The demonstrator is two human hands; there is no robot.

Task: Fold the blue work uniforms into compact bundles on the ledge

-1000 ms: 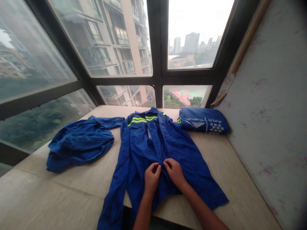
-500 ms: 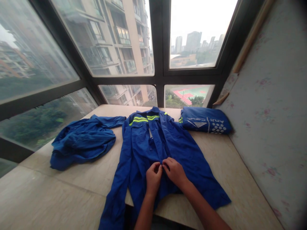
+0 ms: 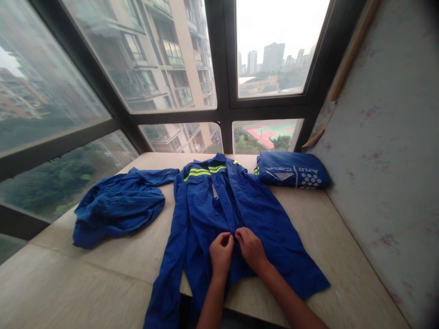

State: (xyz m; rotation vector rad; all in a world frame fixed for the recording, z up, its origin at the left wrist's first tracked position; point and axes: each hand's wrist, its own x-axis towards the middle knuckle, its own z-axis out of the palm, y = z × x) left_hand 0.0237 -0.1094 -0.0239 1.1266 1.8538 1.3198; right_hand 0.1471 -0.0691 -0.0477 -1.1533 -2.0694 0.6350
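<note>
A blue work jacket (image 3: 202,214) with yellow-green stripes lies spread front up, its collar toward the window. Both hands meet at the lower part of its front opening. My left hand (image 3: 221,251) pinches the front edge of the jacket between thumb and forefinger. Close beside it, my right hand (image 3: 250,246) is closed on the other side of the same edge, fingers bent. Whatever small part sits between the fingertips is hidden. Higher up, a button (image 3: 216,214) shows on the front, and the collar end of the opening is apart.
Left of the jacket lies a crumpled blue garment (image 3: 120,205). A folded blue garment (image 3: 291,170) with white printing rests at the back right, near the papered wall (image 3: 380,192). Dark-framed windows (image 3: 224,114) border the pale ledge (image 3: 103,283).
My right hand has shifted slightly right, opening a small gap between the hands at the jacket's front edge. The camera view has moved a little.
</note>
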